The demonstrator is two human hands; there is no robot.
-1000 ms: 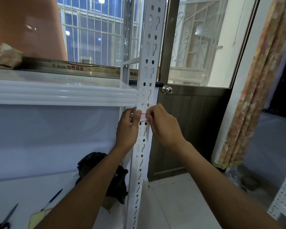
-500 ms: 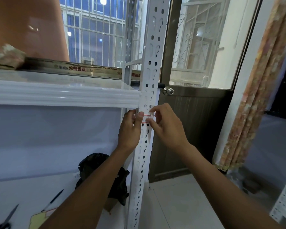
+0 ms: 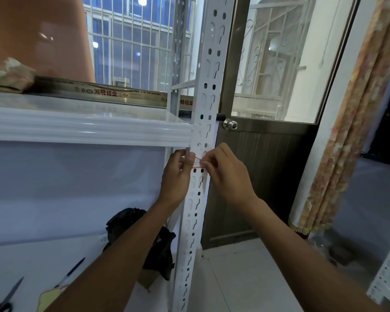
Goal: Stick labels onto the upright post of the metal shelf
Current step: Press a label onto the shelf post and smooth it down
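We pinch a red-edged label (image 3: pixel 197 163) between left hand (image 3: pixel 178 176) and right hand (image 3: pixel 227 176), against the upright post (image 3: pixel 206 91) just under the shelf (image 3: pixel 88 129). Thin, floppy, sticky; we judge edges the best hold.

Left hand (image 3: pixel 177 176): we hold it raised at the end of a bare forearm that climbs from the lower left. Back of the hand faces us, fingers curled inward, thumb tip pressed forward beside the right fingertips.

Right hand (image 3: pixel 229 176): we hold it at the same height, on a bare forearm rising from the lower right. Wrist bent slightly, back of the hand toward us, fingers bunched and pointing left, thumb and forefinger pinched together.

Relation: our two hands meet nearly fingertip to fingertip, thumbs just beside each other, wrists well apart. Both forearms angle inward and upward. No sleeves show on either arm.
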